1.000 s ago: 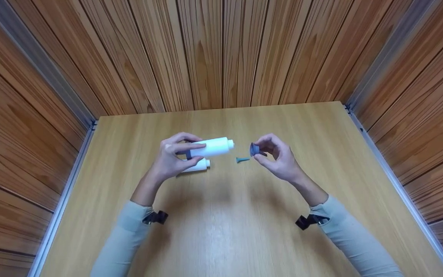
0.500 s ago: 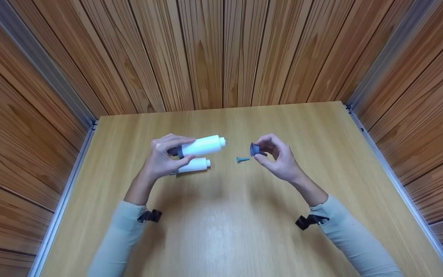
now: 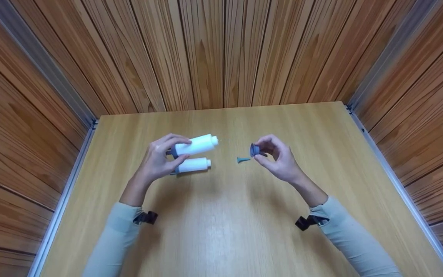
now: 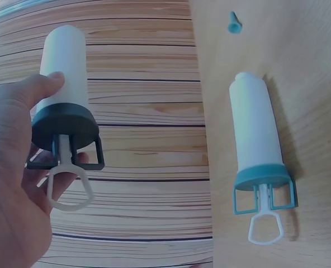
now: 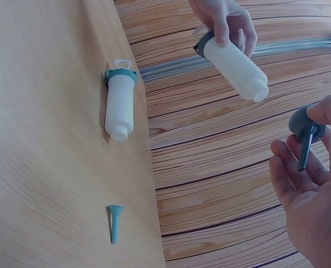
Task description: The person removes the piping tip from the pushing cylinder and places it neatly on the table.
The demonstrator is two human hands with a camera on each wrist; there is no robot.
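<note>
My left hand [image 3: 158, 157] grips a white plunger syringe [image 4: 67, 72] round its barrel near the dark collar [image 4: 65, 124]. Finger loops and a white pull ring [image 4: 70, 190] stick out at its back end; its bare stepped tip points right in the head view. Below it a second white syringe [image 3: 194, 164] with a teal collar [image 4: 261, 176] lies on the table. My right hand [image 3: 277, 159] pinches a dark cup-shaped nozzle piece [image 3: 255, 150] with a thin stem [image 5: 305, 151]. Close by on the table lies a small teal nozzle [image 3: 243, 159], wide at one end.
The wooden table [image 3: 221, 223] meets plank walls [image 3: 206, 54] at the back and both sides. Metal rails [image 3: 402, 188] run along its side edges. A black wrist camera [image 3: 150, 217] is strapped to the left sleeve, another [image 3: 302, 223] to the right.
My left hand has moved left with the held syringe, whose tip is now farther from the nozzle piece and tilted up slightly. More of the lying syringe shows. My right hand has barely moved.
</note>
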